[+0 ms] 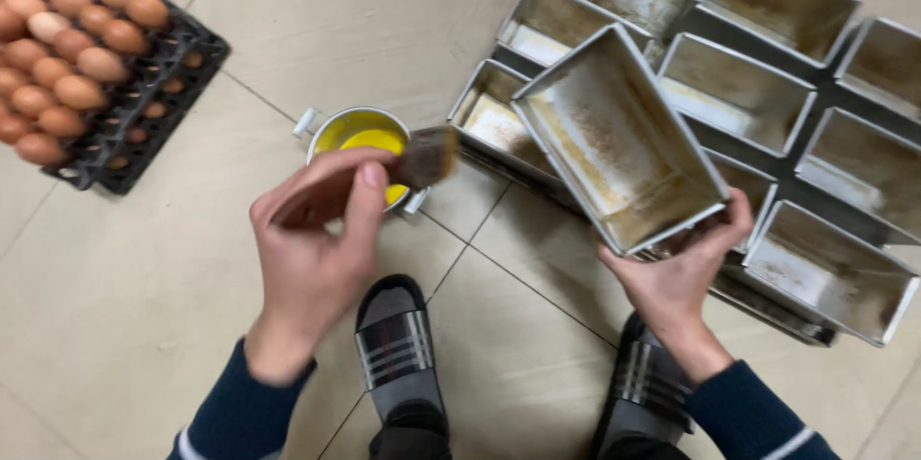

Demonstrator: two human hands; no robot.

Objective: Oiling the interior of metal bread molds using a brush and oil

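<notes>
Brown eggs (pixel 67 38) fill the black tray (pixel 153 95) far left; my left hand (pixel 317 249) pinches a brush (pixel 427 158) over the yellow-filled bowl (pixel 360 134). Right of that, my right hand (pixel 681 278) grips a tilted metal loaf tin (pixel 614 143) above the tins on the floor (pixel 134 306).

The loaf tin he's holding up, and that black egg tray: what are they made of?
The loaf tin in the right hand looks like thin sheet metal: dull grey, folded rim, brown baked-on staining inside. The egg tray looks like moulded black plastic, matte with open cups, though pressed pulp cannot be ruled out.
</notes>
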